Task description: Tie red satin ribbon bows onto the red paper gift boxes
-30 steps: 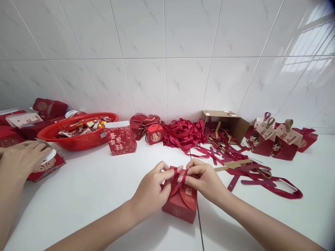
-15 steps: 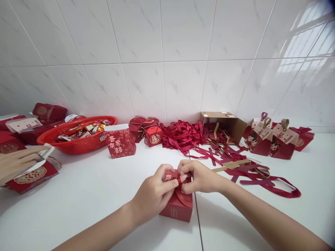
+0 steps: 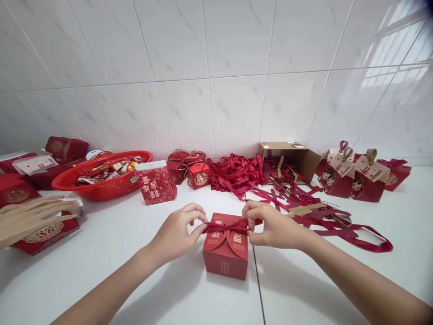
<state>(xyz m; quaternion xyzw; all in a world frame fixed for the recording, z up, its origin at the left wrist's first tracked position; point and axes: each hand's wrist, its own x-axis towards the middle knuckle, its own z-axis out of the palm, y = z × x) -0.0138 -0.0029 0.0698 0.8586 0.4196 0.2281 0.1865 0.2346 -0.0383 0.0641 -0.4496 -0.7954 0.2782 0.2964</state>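
Observation:
A red gift box (image 3: 226, 261) with gold characters and curved top flaps stands upright on the white table in front of me. Across its top runs a dark red ribbon (image 3: 221, 228), knotted over the middle. My left hand (image 3: 184, 230) pinches the ribbon at the box's left side. On the right, my right hand (image 3: 265, 225) grips the other part of the ribbon between thumb and fingers. Both hands pull outward, and the ribbon lies taut between them.
Behind the box lie a heap of red ribbons (image 3: 237, 174) and a cardboard box (image 3: 309, 164) of strips. A red basin (image 3: 98, 192) holds wrapped sweets. Finished boxes (image 3: 368, 185) stand right. At left, another person's hand (image 3: 30, 219) is over a red box (image 3: 50, 234).
My hands have moved apart from the middle of the box top, drawing the ribbon out sideways into a knot. The other person's hand has flattened over their box.

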